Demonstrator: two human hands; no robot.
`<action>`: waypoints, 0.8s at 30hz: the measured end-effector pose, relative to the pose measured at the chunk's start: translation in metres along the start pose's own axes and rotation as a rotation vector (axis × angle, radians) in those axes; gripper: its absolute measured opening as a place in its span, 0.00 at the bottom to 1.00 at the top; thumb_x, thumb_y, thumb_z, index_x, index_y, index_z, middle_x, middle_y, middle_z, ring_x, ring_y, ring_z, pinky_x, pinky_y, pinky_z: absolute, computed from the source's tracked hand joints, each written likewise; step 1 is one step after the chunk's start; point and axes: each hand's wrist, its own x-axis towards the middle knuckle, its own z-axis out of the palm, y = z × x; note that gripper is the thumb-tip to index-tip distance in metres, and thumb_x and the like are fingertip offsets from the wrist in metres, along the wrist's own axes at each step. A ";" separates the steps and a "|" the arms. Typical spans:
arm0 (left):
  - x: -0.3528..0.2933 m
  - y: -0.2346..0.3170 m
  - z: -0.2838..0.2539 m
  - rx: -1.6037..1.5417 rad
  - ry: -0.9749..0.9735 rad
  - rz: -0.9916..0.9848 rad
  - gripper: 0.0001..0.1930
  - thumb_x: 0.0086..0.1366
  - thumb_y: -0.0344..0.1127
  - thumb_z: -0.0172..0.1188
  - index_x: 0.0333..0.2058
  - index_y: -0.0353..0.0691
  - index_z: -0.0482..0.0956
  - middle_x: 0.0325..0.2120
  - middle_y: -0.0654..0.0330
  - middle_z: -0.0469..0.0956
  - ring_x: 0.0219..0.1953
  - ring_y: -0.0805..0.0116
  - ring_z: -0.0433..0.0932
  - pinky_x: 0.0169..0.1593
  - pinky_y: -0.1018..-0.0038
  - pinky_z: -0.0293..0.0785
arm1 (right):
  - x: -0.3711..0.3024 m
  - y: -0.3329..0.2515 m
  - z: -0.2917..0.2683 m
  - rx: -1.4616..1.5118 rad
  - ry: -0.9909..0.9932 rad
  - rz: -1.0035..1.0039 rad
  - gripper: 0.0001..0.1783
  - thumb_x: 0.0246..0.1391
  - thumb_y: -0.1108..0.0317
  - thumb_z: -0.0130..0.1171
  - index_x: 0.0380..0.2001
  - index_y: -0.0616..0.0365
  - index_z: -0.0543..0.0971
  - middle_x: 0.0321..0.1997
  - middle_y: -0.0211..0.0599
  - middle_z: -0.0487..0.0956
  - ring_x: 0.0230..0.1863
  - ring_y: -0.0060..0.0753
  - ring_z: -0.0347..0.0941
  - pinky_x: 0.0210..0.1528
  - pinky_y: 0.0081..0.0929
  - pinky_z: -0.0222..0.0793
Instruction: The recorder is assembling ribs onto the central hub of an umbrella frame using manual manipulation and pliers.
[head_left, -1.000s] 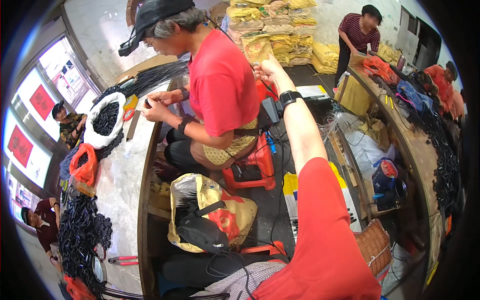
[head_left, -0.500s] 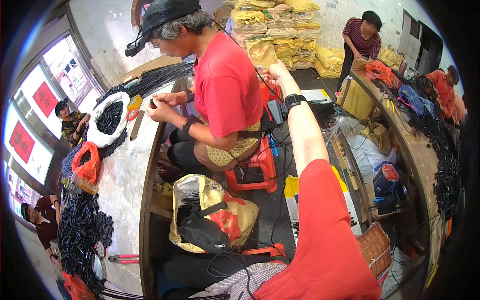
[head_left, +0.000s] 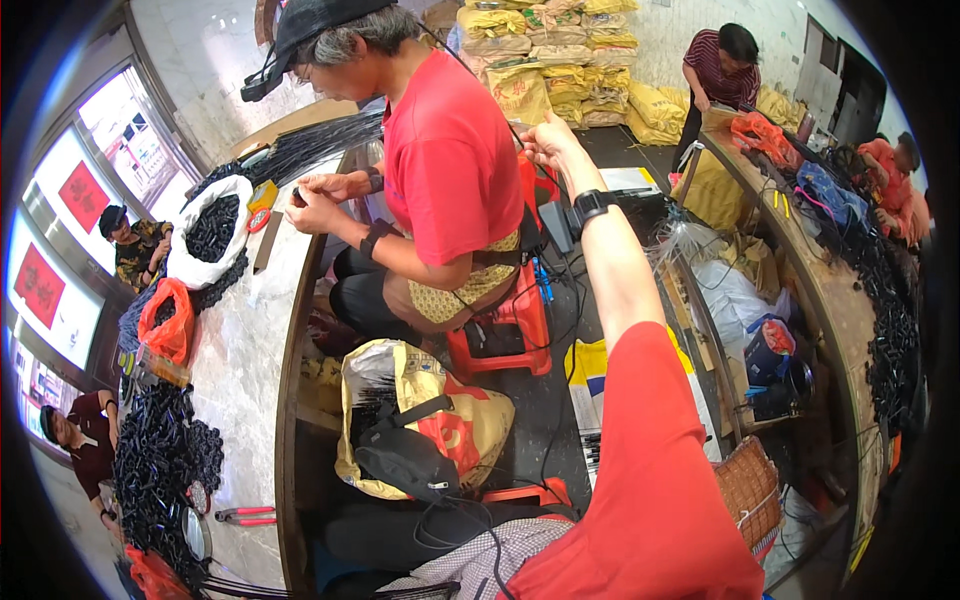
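Observation:
My right arm, in a red sleeve with a black wristwatch (head_left: 592, 206), stretches forward past the back of a seated co-worker (head_left: 455, 150). At its end my right hand (head_left: 550, 143) has its fingers curled in and closed. A thin black cable from the co-worker's cap runs right by my fingertips; whether they grip it, I cannot tell. My left hand is out of view. The co-worker sits on a red plastic stool (head_left: 515, 335), holding something small and dark over the table. Below my arm stands a yellow woven sack (head_left: 490, 420) with thin black rods and a black pouch on it.
The stone-topped table (head_left: 245, 400) at left bears black parts in heaps, a white sack (head_left: 238, 190) and red-handled pliers (head_left: 246, 516). Cables lie loose near my lap. At right, a long wooden bench (head_left: 800, 260) holds more black parts; several people work around. Stacked yellow sacks (head_left: 560, 60) stand behind.
My right hand has shifted slightly, its fingers a little differently set. The seated co-worker's head and hands have moved a little left. The person in the striped top has bent slightly further over the bench.

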 end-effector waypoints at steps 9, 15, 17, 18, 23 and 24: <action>0.004 -0.016 -0.005 -0.016 -0.025 -0.008 0.09 0.66 0.31 0.51 0.37 0.29 0.72 0.29 0.57 0.75 0.28 0.71 0.71 0.33 0.76 0.71 | -0.162 -0.001 0.033 0.109 -0.560 -0.199 0.17 0.59 0.64 0.51 0.49 0.59 0.72 0.28 0.32 0.78 0.22 0.17 0.71 0.22 0.14 0.68; 0.023 -0.049 -0.024 -0.087 -0.290 -0.192 0.16 0.64 0.36 0.56 0.47 0.30 0.71 0.39 0.52 0.74 0.39 0.67 0.73 0.43 0.75 0.72 | -0.298 0.094 0.148 -0.108 -1.332 -0.281 0.24 0.51 0.63 0.60 0.49 0.63 0.71 0.38 0.39 0.78 0.37 0.27 0.75 0.40 0.22 0.72; 0.004 -0.015 0.001 -0.163 -0.186 -0.050 0.15 0.64 0.34 0.55 0.45 0.29 0.72 0.37 0.53 0.75 0.36 0.68 0.73 0.40 0.76 0.72 | -0.355 0.128 0.186 -0.051 -1.465 -0.195 0.42 0.43 0.58 0.68 0.58 0.64 0.61 0.49 0.46 0.71 0.48 0.36 0.70 0.46 0.28 0.70; 0.006 -0.015 -0.003 -0.112 -0.232 -0.054 0.15 0.64 0.33 0.55 0.45 0.27 0.71 0.35 0.53 0.75 0.35 0.68 0.73 0.40 0.75 0.72 | -0.377 0.123 0.193 -0.083 -1.564 -0.153 0.50 0.41 0.57 0.69 0.62 0.62 0.53 0.54 0.50 0.67 0.53 0.39 0.66 0.51 0.31 0.67; -0.005 -0.012 -0.008 -0.131 -0.176 -0.022 0.16 0.64 0.32 0.54 0.44 0.22 0.71 0.32 0.51 0.75 0.32 0.67 0.73 0.37 0.74 0.73 | -0.472 0.145 0.238 0.111 -1.826 -0.053 0.56 0.42 0.55 0.66 0.65 0.61 0.43 0.53 0.54 0.67 0.54 0.45 0.65 0.57 0.34 0.61; -0.006 -0.013 -0.013 -0.081 -0.156 -0.021 0.15 0.64 0.31 0.53 0.43 0.22 0.71 0.31 0.51 0.76 0.31 0.67 0.73 0.37 0.74 0.73 | -0.483 0.144 0.243 0.129 -1.820 -0.069 0.49 0.45 0.59 0.64 0.64 0.64 0.48 0.47 0.50 0.72 0.50 0.39 0.69 0.53 0.30 0.65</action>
